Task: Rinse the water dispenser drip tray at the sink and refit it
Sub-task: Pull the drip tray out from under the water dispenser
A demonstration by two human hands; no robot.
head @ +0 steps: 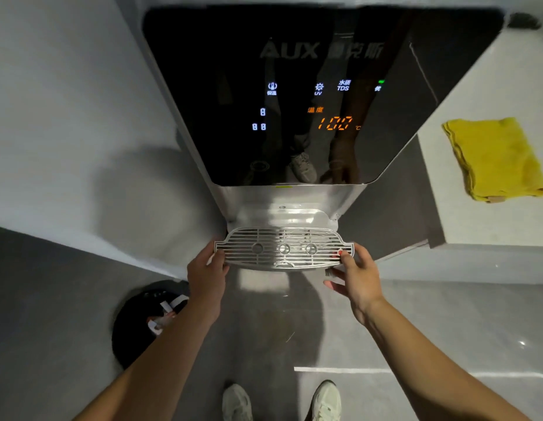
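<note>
Both hands, left hand [207, 268] and right hand [356, 273], grip the drip tray [284, 249] above grey floor [446, 323].

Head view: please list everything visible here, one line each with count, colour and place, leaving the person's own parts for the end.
water dispenser: one, black glossy front panel with silver body, centre top, orange display reading 100.
drip tray: one, silver slatted grille, at the dispenser's base, held at both ends.
cloth: one, yellow, folded on the white counter at right.
bin: one, black, floor at lower left, with white scraps inside.
floor: grey, across the bottom.
left hand: one, gripping the tray's left end.
right hand: one, gripping the tray's right end.
shoes: two, pale, bottom centre.
</note>
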